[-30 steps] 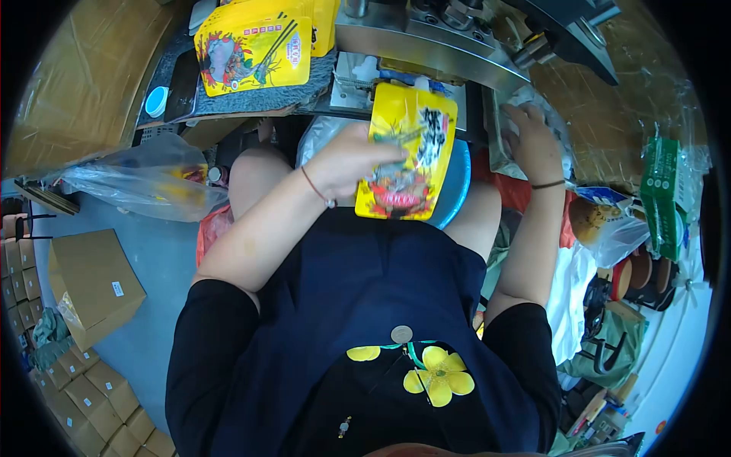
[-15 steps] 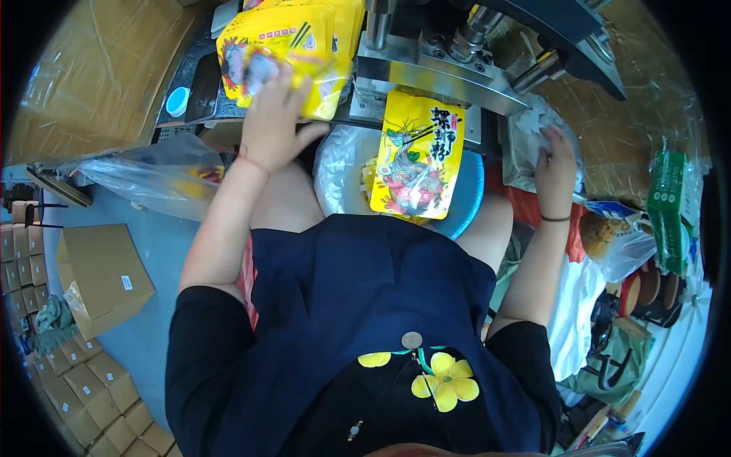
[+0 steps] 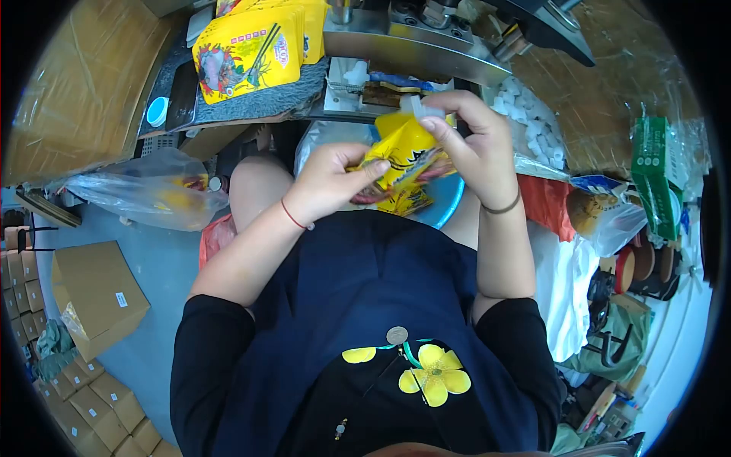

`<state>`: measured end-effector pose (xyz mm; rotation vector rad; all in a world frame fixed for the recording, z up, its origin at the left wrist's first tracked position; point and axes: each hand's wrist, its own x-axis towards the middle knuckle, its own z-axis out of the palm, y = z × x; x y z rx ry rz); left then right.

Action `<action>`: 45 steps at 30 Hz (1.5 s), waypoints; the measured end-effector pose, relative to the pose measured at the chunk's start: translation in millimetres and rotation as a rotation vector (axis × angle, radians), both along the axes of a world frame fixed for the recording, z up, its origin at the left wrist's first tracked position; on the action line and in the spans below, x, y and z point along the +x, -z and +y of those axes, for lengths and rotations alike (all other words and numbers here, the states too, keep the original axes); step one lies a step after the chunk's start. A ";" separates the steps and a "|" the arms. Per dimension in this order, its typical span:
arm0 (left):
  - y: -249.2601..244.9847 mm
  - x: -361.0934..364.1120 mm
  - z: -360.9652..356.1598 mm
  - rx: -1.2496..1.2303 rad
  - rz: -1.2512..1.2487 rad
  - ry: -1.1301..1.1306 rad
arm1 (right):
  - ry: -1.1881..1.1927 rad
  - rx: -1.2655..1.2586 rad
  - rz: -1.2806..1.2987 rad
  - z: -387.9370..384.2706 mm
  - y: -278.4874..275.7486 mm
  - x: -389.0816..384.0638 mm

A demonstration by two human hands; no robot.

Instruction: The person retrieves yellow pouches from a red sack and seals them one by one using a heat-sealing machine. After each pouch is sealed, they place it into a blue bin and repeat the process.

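Observation:
A bent yellow printed pouch (image 3: 402,149) is gripped at its side by my left hand (image 3: 335,179), thumb on top. My right hand (image 3: 476,141) pinches a small white plastic piece (image 3: 415,107) at the pouch's upper edge, and its fingers are closed around it. Below the hands, a blue-rimmed basin (image 3: 454,199) with a clear plastic liner holds another yellow pouch (image 3: 403,200). Just beyond the hands are the press machine's metal bar (image 3: 411,57) and its lower bed (image 3: 388,93).
A stack of yellow pouches (image 3: 247,57) lies on the dark bench (image 3: 293,95) at left, near a blue cap (image 3: 157,112). Many small white plastic pieces (image 3: 529,122) sit at right. Cardboard (image 3: 84,84) flanks the left side; an open carton (image 3: 103,293) stands on the floor.
My left hand came from the stack to the middle with a pouch; my right hand moved left from the white pieces. The pouch hanging at the machine's front has gone from there.

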<state>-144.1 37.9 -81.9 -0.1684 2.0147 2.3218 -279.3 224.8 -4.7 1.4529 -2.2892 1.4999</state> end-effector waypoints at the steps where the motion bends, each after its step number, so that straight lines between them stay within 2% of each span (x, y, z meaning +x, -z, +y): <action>1: -1.6 -0.5 4.6 0.004 0.026 0.045 | -0.018 0.036 -0.005 4.2 -2.0 -0.7; 3: -1.9 0.0 15.8 0.277 -0.034 0.150 | -0.073 0.114 -0.010 16.4 -7.9 -8.0; 4: -3.4 1.4 20.2 0.346 -0.052 0.218 | -0.120 0.206 0.026 22.4 -8.8 -12.2; 7: 8.9 -0.7 35.1 0.439 -0.159 0.290 | -0.230 0.277 -0.152 33.0 -14.1 -14.7; 9: 15.9 -6.3 32.6 0.450 -0.168 0.242 | 0.113 0.347 -0.022 45.3 -6.4 -24.8; 10: 17.5 -11.5 29.3 0.456 -0.169 0.215 | 0.299 0.385 0.215 51.7 -1.6 -40.5; 11: 14.5 -20.6 21.9 0.474 -0.169 0.185 | 0.379 0.427 0.427 66.7 14.3 -67.3; 13: 9.5 -35.3 6.0 0.571 -0.177 0.083 | 0.396 0.616 0.414 84.1 31.4 -88.0; 18: 3.9 -50.7 -10.8 0.614 -0.222 0.076 | 0.452 0.655 0.327 84.1 54.5 -97.8; 21: 14.2 -50.6 -12.6 0.272 0.037 -0.171 | 0.506 0.626 0.336 84.7 58.0 -94.1; 22: 25.6 -52.0 -38.6 -0.486 0.117 -0.398 | 0.522 0.613 0.349 84.6 58.8 -93.3; 23: 23.4 -54.3 -63.9 -0.458 0.208 -0.544 | 0.528 0.617 0.364 86.3 60.1 -93.8; 24: 4.7 -51.2 -85.7 -0.994 0.492 -0.809 | 0.532 0.619 0.380 89.3 61.7 -95.5; 25: -1.7 -48.0 -112.3 -1.514 0.579 -0.889 | 0.536 0.620 0.395 89.9 63.0 -95.7; 27: 16.5 -29.1 -134.8 -1.930 0.277 -0.546 | 0.546 0.645 0.434 88.0 58.0 -92.0; 30: 11.1 4.6 -113.9 -1.707 0.383 -0.214 | 0.577 0.600 0.490 89.5 61.6 -94.2; 33: 9.7 15.9 -108.2 -1.100 0.307 -0.416 | 0.648 0.526 0.460 88.3 64.4 -87.9; 34: 1.3 14.6 -91.0 -0.535 0.201 -0.504 | 0.678 0.505 0.439 88.4 63.4 -85.9; 37: -5.1 13.4 -70.8 -0.588 0.122 -0.268 | 0.680 0.332 0.573 94.2 68.3 -94.2; 39: -2.8 7.0 -49.0 -0.310 0.068 -0.236 | 0.732 0.215 0.446 88.5 61.7 -81.2; 40: -1.9 5.3 -41.2 -0.285 0.021 -0.205 | 0.755 0.155 0.383 82.9 57.1 -73.0; 43: -2.7 -0.5 -16.9 -0.298 -0.019 -0.121 | 0.449 0.128 0.277 67.7 34.7 -41.1; 45: 3.0 -3.8 -5.4 -0.325 0.007 -0.068 | 0.270 0.025 0.081 42.3 17.1 -12.6</action>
